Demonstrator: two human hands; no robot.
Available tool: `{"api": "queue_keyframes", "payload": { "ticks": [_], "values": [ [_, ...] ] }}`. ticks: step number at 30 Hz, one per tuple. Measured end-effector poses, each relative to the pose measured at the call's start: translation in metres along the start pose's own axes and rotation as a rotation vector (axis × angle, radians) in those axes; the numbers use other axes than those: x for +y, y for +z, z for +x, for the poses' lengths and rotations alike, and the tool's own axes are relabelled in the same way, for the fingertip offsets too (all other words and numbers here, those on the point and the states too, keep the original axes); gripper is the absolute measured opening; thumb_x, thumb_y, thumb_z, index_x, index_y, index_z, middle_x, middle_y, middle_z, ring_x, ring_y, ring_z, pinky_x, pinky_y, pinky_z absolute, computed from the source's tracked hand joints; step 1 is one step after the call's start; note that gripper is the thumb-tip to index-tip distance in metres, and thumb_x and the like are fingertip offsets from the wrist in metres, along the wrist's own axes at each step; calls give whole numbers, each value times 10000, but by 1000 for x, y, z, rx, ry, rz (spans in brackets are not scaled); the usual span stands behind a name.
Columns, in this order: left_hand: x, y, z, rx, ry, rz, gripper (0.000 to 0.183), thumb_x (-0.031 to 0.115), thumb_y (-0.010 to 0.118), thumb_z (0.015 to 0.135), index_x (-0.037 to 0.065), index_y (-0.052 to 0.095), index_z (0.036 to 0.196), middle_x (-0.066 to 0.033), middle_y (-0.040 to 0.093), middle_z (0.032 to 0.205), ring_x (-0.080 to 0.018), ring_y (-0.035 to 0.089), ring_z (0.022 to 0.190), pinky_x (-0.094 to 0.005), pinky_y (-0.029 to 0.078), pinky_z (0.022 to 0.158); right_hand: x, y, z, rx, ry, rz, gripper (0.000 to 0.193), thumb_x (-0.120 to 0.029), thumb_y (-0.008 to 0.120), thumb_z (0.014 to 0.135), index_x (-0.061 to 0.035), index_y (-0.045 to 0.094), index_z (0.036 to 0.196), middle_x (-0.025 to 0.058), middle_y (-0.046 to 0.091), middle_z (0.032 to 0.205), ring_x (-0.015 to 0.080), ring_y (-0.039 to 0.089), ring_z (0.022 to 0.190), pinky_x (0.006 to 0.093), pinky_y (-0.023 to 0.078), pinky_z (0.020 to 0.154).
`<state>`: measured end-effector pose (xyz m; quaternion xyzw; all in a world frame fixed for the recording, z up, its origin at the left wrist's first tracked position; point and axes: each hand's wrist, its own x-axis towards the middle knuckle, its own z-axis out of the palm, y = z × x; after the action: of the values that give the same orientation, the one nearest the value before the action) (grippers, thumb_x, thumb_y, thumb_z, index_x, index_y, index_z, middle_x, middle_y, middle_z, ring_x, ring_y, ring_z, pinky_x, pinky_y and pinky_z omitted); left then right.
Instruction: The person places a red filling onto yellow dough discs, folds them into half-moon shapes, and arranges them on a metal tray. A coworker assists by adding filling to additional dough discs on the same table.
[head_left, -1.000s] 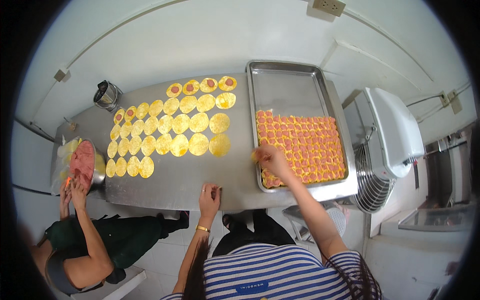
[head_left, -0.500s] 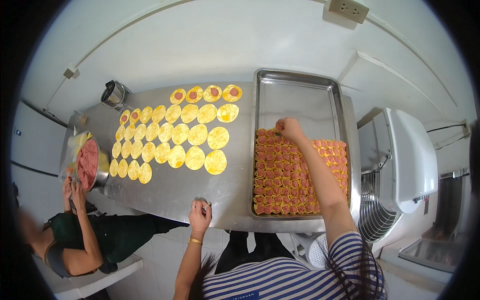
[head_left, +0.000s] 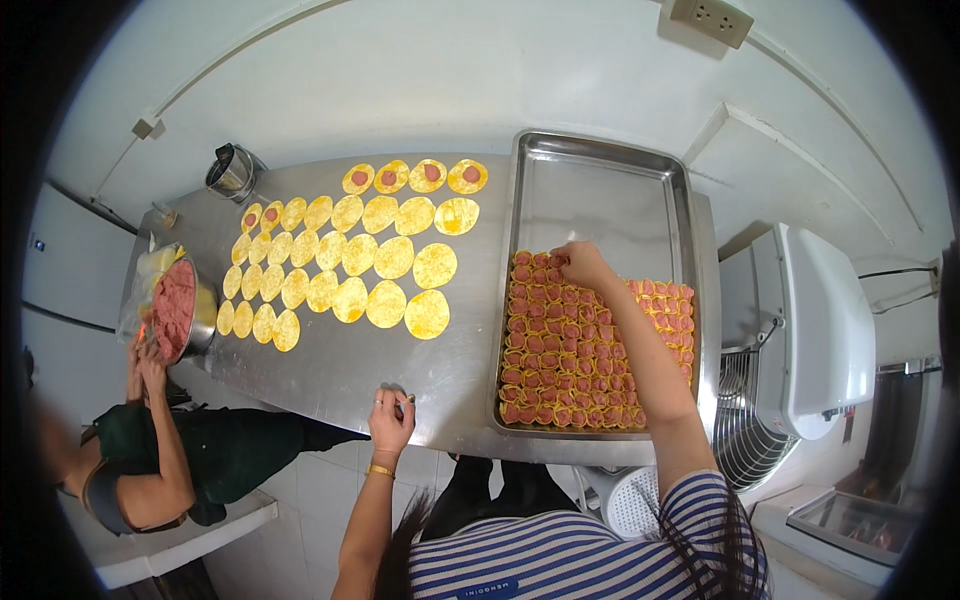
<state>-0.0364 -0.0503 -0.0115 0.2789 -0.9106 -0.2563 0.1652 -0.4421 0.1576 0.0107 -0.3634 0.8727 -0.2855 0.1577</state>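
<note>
My right hand (head_left: 583, 267) reaches over the large metal tray (head_left: 516, 195), fingers pinched on an open-topped dumpling at the far edge of the packed rows. Most of that dumpling is hidden under the fingers. Tight rows of meat-filled dumplings (head_left: 560, 345) with yellow wrappers fill the tray's near part. Above the table's front edge, left of the tray, my left hand (head_left: 391, 418) is closed with curled fingers. Something small and dark shows at its fingertips, too small to name. Flat round yellow wrappers (head_left: 434, 266) lie in rows to the left, several topped with a meat ball (head_left: 470, 174).
At the left end, a co-worker's hands (head_left: 147, 360) are beside a metal bowl (head_left: 207, 318) of pink ground meat (head_left: 174, 310). A metal container (head_left: 231, 172) stands by the wall. Right of the steel table (head_left: 330, 375) is a white machine (head_left: 815, 330) with a wire guard.
The view has shifted slightly. My right hand stays at the far end of the dumpling rows, and my left hand keeps its closed pose near the table edge.
</note>
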Motion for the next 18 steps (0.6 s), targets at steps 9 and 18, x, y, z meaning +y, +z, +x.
{"api": "queue_keyframes", "payload": {
  "ticks": [9,18],
  "values": [
    [-1,1,-1,2,-13,-12,138,163,629,810,75,525,794,-70,481,755,-202,493,469,-335,423,465,0,-11,3,-128,124,95,331,23,511,719,-22,681,1000,188,674,797,262,649,656,346,503,613],
    [6,-7,14,6,5,-127,98,120,617,822,52,550,803,-99,525,741,-241,546,560,-334,447,520,-8,-11,-1,-88,110,57,262,2,507,726,8,686,916,215,659,781,323,642,708,374,494,642]
  ]
}}
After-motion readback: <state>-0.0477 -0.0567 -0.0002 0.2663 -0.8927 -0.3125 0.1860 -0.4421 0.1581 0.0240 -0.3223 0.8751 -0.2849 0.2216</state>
